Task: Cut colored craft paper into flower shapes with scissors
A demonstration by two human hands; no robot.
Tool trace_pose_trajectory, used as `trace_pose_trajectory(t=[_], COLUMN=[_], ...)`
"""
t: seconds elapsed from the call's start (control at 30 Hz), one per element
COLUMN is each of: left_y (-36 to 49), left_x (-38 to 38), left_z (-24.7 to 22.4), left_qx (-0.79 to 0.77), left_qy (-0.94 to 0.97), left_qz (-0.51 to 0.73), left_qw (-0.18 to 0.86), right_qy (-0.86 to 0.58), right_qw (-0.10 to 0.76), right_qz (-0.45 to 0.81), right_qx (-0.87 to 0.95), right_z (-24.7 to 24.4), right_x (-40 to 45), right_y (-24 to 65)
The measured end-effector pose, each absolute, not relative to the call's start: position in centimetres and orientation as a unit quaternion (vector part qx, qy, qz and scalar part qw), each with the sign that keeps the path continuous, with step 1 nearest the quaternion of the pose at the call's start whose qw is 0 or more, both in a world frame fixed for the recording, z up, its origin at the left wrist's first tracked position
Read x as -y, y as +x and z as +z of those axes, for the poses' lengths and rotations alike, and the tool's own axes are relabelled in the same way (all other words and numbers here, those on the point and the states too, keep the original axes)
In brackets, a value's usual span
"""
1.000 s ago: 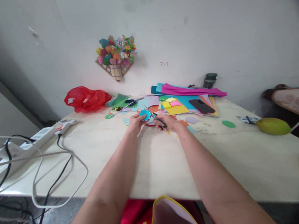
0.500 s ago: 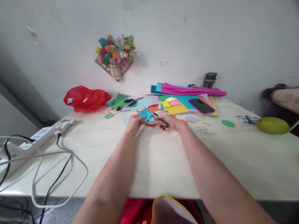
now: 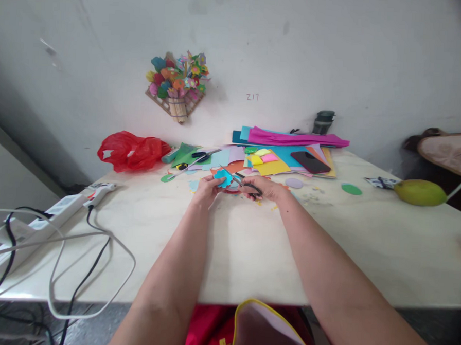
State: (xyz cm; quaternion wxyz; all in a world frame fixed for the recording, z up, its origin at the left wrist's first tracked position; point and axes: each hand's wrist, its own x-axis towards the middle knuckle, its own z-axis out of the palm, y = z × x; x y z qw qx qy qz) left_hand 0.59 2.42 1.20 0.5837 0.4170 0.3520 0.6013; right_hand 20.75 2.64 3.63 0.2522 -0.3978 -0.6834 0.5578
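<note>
Between thumb and fingers, my left hand (image 3: 208, 188) pinches a blue scallop-edged paper flower (image 3: 223, 178). My right hand (image 3: 261, 187) is closed around the dark handles of a pair of scissors (image 3: 256, 191). The blades point up and left and lie at the flower's right edge; whether they touch the paper I cannot tell. Under and behind the hands lie cut paper pieces, partly hidden, with small yellow scraps on the table just below my right hand. A lilac paper oval (image 3: 294, 183) rests to the right of that hand.
A red plastic bag (image 3: 133, 152), dark-handled scissors (image 3: 205, 155), coloured sheets (image 3: 273, 167) and a phone (image 3: 310, 162) line the back. A power strip (image 3: 38, 229) with loose cables is at left. On the right sit a green paper oval (image 3: 351, 189) and a yellow-green fruit (image 3: 420, 193).
The scissors in my right hand have shifted slightly, their blades now lower against the flower's right edge. My left hand keeps its pinch on the flower almost unmoved.
</note>
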Motion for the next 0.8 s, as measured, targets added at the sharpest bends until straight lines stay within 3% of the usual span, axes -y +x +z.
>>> trace_pose_trajectory(t=[0.8], left_y=[0.1], left_x=[-2.4], left_z=[0.8], left_qx=[-0.354], left_qy=[0.426], left_qz=[0.572], left_qw=[0.605], right_qy=[-0.402], right_qw=[0.226], right_qz=[0.567], right_qx=[0.683], right_z=[3.3], right_x=[-3.2], right_y=[21.5])
